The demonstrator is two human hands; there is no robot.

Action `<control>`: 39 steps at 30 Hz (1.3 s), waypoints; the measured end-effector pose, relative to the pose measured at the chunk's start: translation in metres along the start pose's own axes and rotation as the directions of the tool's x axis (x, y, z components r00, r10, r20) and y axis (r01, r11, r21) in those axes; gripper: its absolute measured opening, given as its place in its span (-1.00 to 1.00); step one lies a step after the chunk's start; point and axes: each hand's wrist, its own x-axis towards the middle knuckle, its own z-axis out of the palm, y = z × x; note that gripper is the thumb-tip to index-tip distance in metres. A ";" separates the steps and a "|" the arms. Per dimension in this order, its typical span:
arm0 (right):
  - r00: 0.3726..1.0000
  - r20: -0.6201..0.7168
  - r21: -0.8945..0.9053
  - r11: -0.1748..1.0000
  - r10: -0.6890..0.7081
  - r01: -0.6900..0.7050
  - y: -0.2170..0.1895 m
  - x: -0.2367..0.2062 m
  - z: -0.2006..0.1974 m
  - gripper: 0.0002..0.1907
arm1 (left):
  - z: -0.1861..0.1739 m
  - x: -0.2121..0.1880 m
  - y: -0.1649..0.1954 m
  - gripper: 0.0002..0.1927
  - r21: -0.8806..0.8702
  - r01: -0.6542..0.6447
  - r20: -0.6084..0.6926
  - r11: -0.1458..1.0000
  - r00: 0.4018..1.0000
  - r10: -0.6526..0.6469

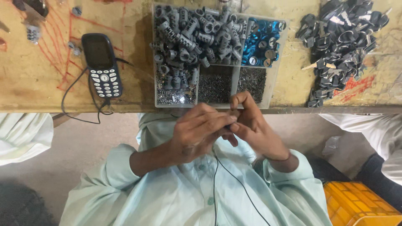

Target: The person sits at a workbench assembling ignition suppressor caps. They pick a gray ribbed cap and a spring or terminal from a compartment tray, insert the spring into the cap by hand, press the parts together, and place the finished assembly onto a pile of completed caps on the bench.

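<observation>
Dark small part pinched between curled left hand and right hand, beside plastic tray

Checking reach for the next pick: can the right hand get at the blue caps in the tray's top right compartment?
Probably yes: the right hand sits just below the open tray, with nothing covering the blue caps. Its fingers already pinch a small part, though.

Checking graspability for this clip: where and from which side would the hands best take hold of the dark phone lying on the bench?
Probably across the long side edges of the phone, coming from above. It lies flat, keypad up, tilted slightly, with bare bench on both sides. Avoid the near end, where its cable plugs in.
</observation>
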 end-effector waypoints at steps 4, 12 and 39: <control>0.713 -0.369 -0.869 0.494 -0.596 -0.037 -0.026 0.017 -0.065 -0.94 | -0.007 0.002 -0.015 -0.60 0.087 -0.002 0.013 0.996 1.000 0.001; 0.714 -0.511 -0.855 0.365 -0.478 -0.368 -0.050 -0.018 -0.087 -0.83 | -0.013 0.005 -0.030 -0.65 0.004 0.049 0.065 0.999 0.997 -0.049; 0.588 -0.295 -0.954 0.263 -0.753 -0.142 0.016 -0.001 -0.124 -0.79 | -0.023 0.008 -0.026 -0.67 -0.088 0.119 0.208 0.989 0.973 -0.099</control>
